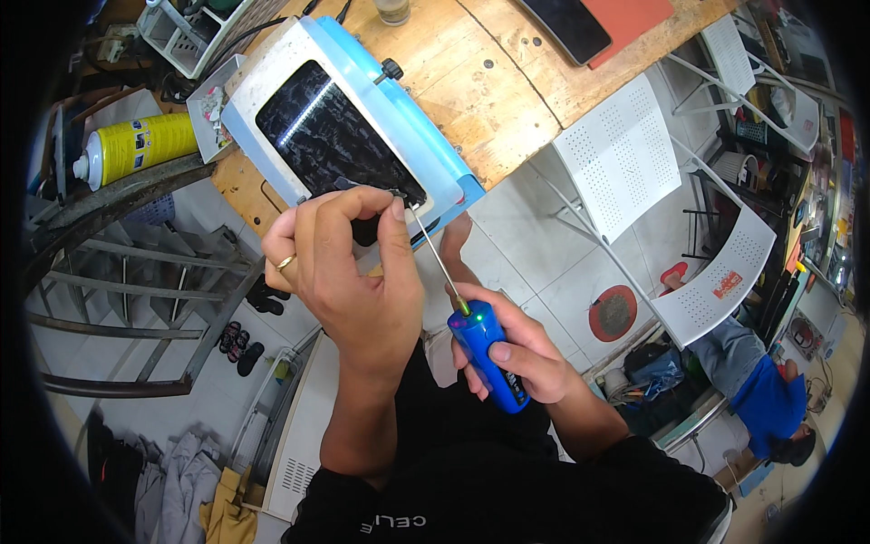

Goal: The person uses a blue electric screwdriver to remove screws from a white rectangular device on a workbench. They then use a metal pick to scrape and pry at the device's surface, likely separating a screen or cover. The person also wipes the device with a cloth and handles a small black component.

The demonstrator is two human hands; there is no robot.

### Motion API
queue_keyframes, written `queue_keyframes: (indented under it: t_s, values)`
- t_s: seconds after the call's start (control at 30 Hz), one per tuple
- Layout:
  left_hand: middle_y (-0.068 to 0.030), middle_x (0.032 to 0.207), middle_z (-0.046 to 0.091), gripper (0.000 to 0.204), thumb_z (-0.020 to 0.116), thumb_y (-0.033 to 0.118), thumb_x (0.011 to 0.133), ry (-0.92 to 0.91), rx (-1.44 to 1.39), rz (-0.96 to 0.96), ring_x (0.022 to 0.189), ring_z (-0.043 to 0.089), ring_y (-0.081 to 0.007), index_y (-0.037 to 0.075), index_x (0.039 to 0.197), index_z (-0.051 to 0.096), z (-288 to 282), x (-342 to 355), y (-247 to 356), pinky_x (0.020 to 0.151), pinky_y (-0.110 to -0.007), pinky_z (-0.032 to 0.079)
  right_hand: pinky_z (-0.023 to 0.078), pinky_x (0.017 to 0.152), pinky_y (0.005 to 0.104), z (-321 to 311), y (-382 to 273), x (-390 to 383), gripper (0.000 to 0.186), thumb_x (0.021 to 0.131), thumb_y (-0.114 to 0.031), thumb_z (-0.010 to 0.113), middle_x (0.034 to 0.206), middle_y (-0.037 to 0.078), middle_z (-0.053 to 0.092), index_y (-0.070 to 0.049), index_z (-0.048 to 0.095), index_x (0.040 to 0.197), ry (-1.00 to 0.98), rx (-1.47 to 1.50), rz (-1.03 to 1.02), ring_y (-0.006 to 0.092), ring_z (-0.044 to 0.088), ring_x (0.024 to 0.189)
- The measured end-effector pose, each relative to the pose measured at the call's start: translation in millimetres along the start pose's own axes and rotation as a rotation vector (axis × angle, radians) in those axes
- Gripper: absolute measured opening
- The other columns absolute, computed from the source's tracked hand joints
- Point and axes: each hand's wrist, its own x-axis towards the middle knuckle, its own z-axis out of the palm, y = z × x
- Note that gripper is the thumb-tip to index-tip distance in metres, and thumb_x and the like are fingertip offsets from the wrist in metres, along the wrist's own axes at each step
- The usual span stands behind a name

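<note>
My right hand (524, 355) is wrapped round a blue handheld electric tool (492, 358) with a green light, a brass collar and a long thin metal shaft. The shaft slants up and left, its tip by the near right corner of a black, smeared glass panel (331, 127). That panel lies flat on a white-topped, light-blue bench device (426, 127) with a black side knob (391, 69). My left hand (353, 245) is over the panel's near edge, thumb and forefinger pinched close to the shaft's tip. Whatever is between those fingertips is too small to make out.
The wooden table (480, 68) carries a dark phone (571, 27) on a reddish mat and a small glass (392, 9). At left are a yellow spray can (140, 148) and a scrap tray (213, 109). White perforated chairs (621, 159) stand right; a person in blue (766, 408) is far right.
</note>
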Motion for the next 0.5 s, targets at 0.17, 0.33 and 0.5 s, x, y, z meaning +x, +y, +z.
queue_keyframes:
  t_s: [0.17,0.33,0.5]
  values:
    - [0.0015,0.090,0.065,0.013,0.075,0.007,0.084,-0.005,0.030,0.010,0.103,0.049,-0.0231,0.012,0.094,0.069,-1.9,0.4,1.2,0.096,-0.041,0.029,0.054,0.069,0.0278,-1.7,-0.4,0.1,0.068,0.104,-0.026,0.051,0.107,0.015,0.059,-0.007,0.021,0.162,0.014,0.020,-0.012,0.0162,0.064,0.079]
    - [-0.0002,0.090,0.067,0.012,0.075,0.005,0.085,-0.006,0.011,0.030,0.102,0.051,-0.0234,0.010,0.096,0.070,-1.6,-0.4,0.6,0.095,-0.039,0.031,0.054,0.069,0.0286,-3.6,-3.1,-2.3,0.071,0.103,-0.029,0.053,0.107,0.015,0.060,-0.007,0.021,0.163,0.067,0.043,-0.044,0.0170,0.064,0.079]
    - [-0.0038,0.088,0.067,0.015,0.075,0.004,0.088,0.072,-0.158,-0.081,0.093,0.055,-0.0226,0.005,0.102,0.071,-9.5,-11.8,-0.5,0.085,-0.035,0.040,0.053,0.070,0.0290,0.6,-10.0,-8.0,0.073,0.102,-0.028,0.054,0.108,0.015,0.060,-0.008,0.021,0.163,0.061,0.008,-0.065,0.0173,0.064,0.080]
